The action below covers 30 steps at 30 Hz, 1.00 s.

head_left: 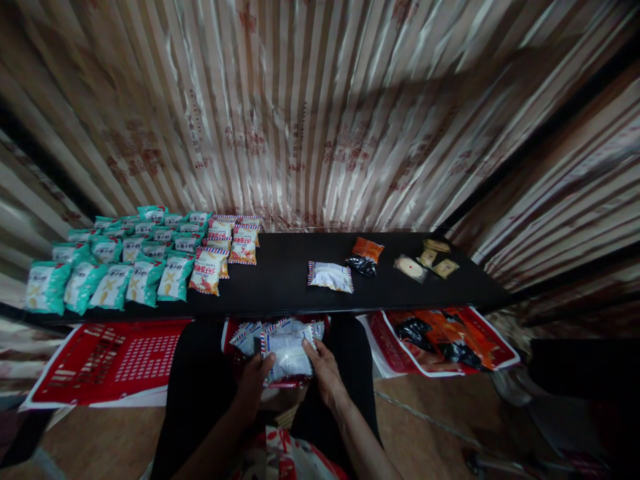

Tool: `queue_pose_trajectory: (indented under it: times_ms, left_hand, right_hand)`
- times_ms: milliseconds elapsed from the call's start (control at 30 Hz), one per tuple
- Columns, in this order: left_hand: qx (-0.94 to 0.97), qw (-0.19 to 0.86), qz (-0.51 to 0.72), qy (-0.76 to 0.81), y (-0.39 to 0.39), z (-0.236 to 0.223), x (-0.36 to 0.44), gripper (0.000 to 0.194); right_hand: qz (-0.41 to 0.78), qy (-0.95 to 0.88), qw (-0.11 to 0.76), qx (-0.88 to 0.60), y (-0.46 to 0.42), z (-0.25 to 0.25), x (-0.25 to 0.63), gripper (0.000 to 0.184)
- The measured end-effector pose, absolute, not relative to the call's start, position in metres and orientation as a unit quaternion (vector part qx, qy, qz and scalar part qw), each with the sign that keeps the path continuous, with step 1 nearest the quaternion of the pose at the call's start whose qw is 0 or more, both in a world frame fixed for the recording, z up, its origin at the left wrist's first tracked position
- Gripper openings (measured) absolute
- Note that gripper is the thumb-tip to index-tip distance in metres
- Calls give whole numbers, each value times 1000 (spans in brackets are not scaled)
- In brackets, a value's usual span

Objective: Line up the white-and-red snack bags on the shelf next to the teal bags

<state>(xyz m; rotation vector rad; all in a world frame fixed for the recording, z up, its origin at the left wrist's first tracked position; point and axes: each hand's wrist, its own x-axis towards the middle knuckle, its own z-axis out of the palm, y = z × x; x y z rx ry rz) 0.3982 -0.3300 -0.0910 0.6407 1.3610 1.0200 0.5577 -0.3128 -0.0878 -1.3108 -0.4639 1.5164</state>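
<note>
Between my knees, a snack bag [289,355] with a striped edge and its pale printed back facing up is gripped from both sides. My left hand [257,377] holds its lower left edge, thumb on top. At its right edge, my right hand [323,367] pinches it with the thumb over the front. Beneath and behind it, several similar striped bags [247,338] lie in a red basket [227,333], mostly hidden by my hands and the held bag. On the black table [280,273] ahead lies one more striped bag [330,277], flat.
Rows of teal snack bags [111,287] stand at the table's left, beside red-and-white striped bags [206,270]. To the right lie an orange-black bag [365,256], a round pale packet [410,267] and small golden packets [445,268]. Red baskets [150,360] flank my legs; the right one holds orange-black bags [450,337].
</note>
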Motion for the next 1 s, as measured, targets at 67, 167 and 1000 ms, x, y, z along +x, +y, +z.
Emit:
queue_pose_trajectory:
  times_ms: [67,167,1000]
  left_hand:
    - [285,634,440,569,-329,-88,400,37]
    - [276,637,446,565,-329,-89,402,41]
    - [375,405,478,683,-329,-109,402,63]
  right_hand:
    - [607,-174,537,-559,-311,-89,558,55]
    - [595,-137,569,-551,-309,-92,558,55]
    - [626,-163,532,-547,-315,-87,530,49]
